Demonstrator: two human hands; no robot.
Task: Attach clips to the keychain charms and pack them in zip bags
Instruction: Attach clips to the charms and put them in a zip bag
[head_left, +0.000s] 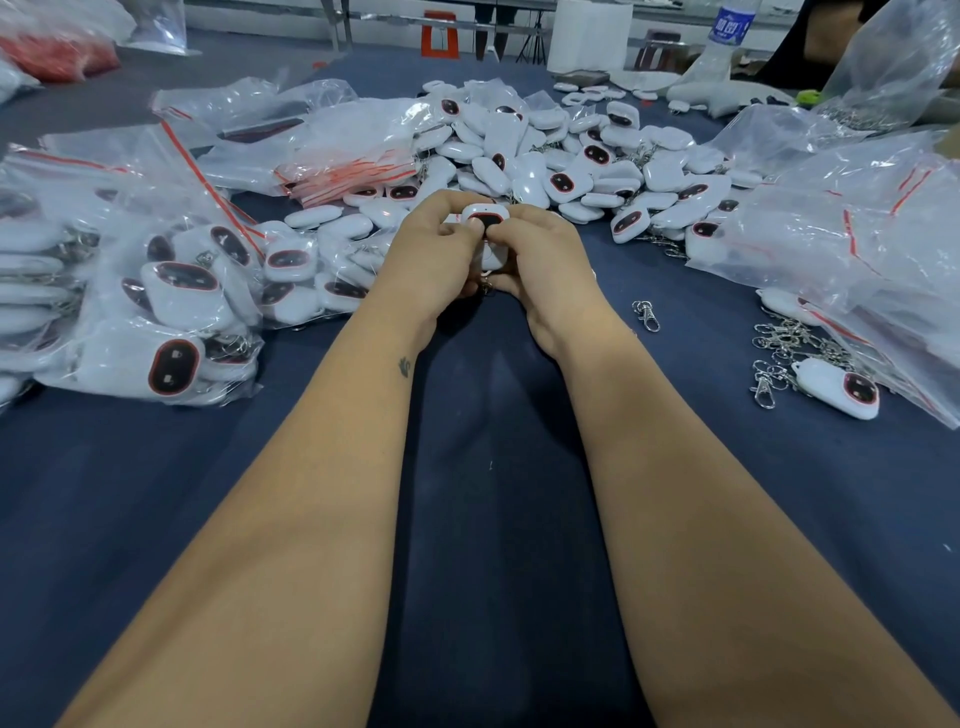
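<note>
A white keychain charm (487, 217) with a dark red-rimmed face is held between both hands above the dark blue table (498, 467). My left hand (434, 254) pinches its left side with curled fingers. My right hand (540, 260) grips its right side and lower part, thumb on the face. A small metal piece hangs below the hands; I cannot tell whether it is joined to the charm. A loose metal clip (645, 314) lies on the table right of my right hand. A heap of loose charms (571, 161) lies behind the hands.
Packed charms in zip bags (156, 291) are piled on the left. Empty red-striped zip bags (348, 171) lie behind them. Clear bags (857, 239) lie on the right, with a bunch of clips (795, 343) and one charm (839, 387). A water bottle (727, 36) stands far right.
</note>
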